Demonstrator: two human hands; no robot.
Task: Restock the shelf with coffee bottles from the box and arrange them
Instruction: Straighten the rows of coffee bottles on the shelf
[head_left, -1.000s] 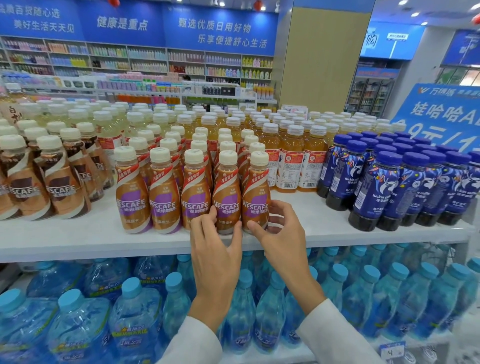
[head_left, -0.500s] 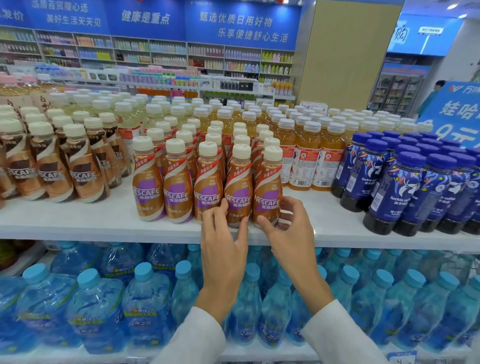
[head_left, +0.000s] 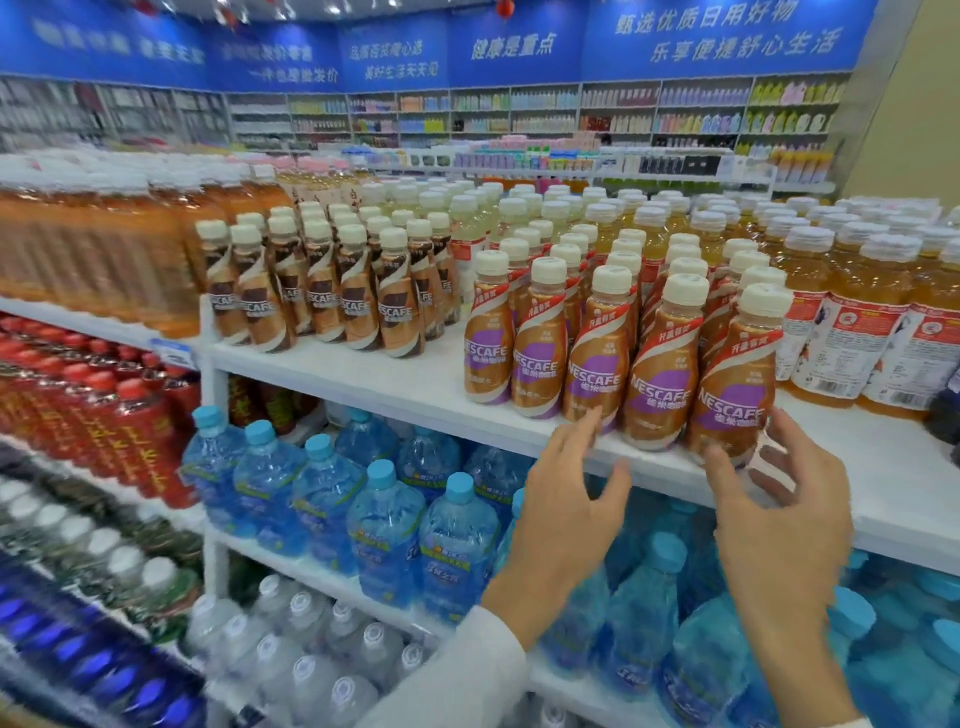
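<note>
Both hands hang spread and hold nothing in front of the white shelf (head_left: 395, 384). The left hand (head_left: 563, 512) has its fingers fanned just below the shelf lip. The right hand (head_left: 779, 525) is loosely cupped, with thumb and fingers on either side of the base of the end bottle (head_left: 732, 395); motion blur hides whether any fingertip touches it. The task's coffee bottles (head_left: 597, 358) stand just above and beyond the fingertips, a front row of five purple-labelled ones with more ranks behind. A darker-labelled coffee group (head_left: 358, 306) sits well to the left of the left hand, and amber tea bottles (head_left: 841, 332) are close on the far side of the right hand. Blue-capped water bottles (head_left: 384, 525) fill the level beneath the wrists. The box is not in view. The step looks like squaring the front rank. To do it well, press low on the bodies rather than the caps, since these narrow-waisted bottles would likely tip if nudged high. Keep the labels facing out and the bases along one line set back from the edge — the end bottle by the right hand appears closest to the lip. Work with flat fingers and light pushes, so one bottle does not knock its neighbours.
</note>
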